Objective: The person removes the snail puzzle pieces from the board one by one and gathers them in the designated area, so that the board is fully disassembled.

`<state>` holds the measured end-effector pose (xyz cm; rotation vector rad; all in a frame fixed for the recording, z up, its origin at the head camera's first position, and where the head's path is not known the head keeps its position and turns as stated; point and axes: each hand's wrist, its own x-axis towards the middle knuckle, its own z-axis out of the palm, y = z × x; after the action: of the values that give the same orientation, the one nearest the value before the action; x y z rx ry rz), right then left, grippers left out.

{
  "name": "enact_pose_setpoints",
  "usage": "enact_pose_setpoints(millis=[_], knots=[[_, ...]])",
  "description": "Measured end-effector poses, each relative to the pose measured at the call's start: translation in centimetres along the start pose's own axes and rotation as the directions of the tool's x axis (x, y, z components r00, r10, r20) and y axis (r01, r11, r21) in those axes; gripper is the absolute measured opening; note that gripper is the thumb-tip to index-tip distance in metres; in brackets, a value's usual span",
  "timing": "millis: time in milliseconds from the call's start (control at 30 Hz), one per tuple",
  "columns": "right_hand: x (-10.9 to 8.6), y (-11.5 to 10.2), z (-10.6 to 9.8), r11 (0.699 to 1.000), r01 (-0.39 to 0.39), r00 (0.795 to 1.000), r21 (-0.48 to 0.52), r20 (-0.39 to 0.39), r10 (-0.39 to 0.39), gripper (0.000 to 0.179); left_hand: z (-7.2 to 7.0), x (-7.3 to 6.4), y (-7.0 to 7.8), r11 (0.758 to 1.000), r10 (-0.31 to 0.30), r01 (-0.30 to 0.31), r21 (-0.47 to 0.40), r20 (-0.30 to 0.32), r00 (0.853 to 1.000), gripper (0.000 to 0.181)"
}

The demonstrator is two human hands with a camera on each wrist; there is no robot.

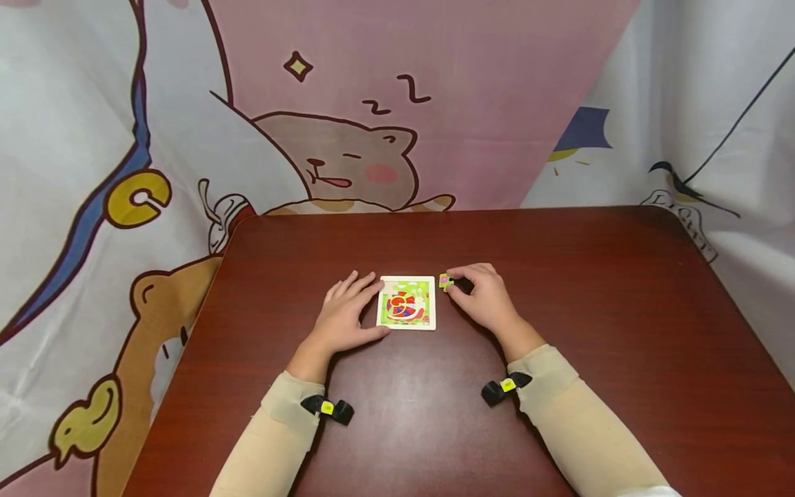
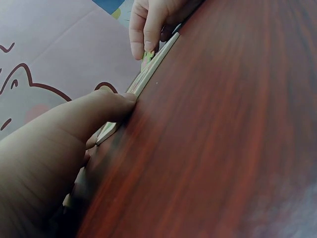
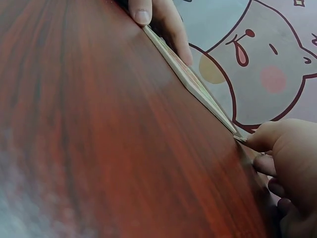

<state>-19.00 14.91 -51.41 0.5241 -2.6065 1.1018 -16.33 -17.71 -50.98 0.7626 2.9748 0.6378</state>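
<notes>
A small square jigsaw puzzle board (image 1: pixel 433 304) with a pale rim lies flat on the table; its picture is a red snail on green. My left hand (image 1: pixel 344 314) rests at its left side, fingers spread, index fingertip at the far left corner and thumb on the near left corner. To the right of the board, my right hand (image 1: pixel 487 297) pinches a small green and pink puzzle piece (image 1: pixel 444 280) between thumb and fingers. In the left wrist view this puzzle piece (image 2: pixel 147 57) shows by the board's far end. At the right wrist, only its thin edge shows.
The dark red-brown wooden table (image 1: pixel 410 414) reaches to a curtain (image 1: pixel 472 103) printed with cartoon animals behind it and at both sides. Black straps with yellow labels sit on both wrists, over beige sleeves (image 1: pixel 577 407).
</notes>
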Motion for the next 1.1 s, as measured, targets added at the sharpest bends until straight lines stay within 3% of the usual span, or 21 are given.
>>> enact_pose_setpoints(millis=[533, 767, 900, 1100], knots=[[0.2, 0.3, 0.1, 0.999, 0.025, 0.999, -0.032, 0.028, -0.024, 0.023, 0.0, 0.4, 0.0, 1.0, -0.007, 0.007, -0.014, -0.005, 1.0, 0.096], [0.2, 0.2, 0.0, 0.999, -0.029, 0.998, -0.02, 0.05, 0.03, 0.025, 0.2, 0.4, 0.0, 1.0, -0.008, 0.008, -0.015, -0.003, 1.0, 0.096], [0.5, -0.2, 0.3, 0.999, -0.047, 0.998, -0.017, 0.031, 0.047, 0.027, 0.1, 0.3, 0.0, 1.0, -0.017, 0.017, -0.01, 0.005, 1.0, 0.096], [0.9, -1.5, 1.4, 1.0, -0.005, 1.0, -0.021, 0.003, 0.006, 0.027, 0.0, 0.1, 0.0, 1.0, -0.025, 0.025, -0.011, 0.005, 1.0, 0.096]])
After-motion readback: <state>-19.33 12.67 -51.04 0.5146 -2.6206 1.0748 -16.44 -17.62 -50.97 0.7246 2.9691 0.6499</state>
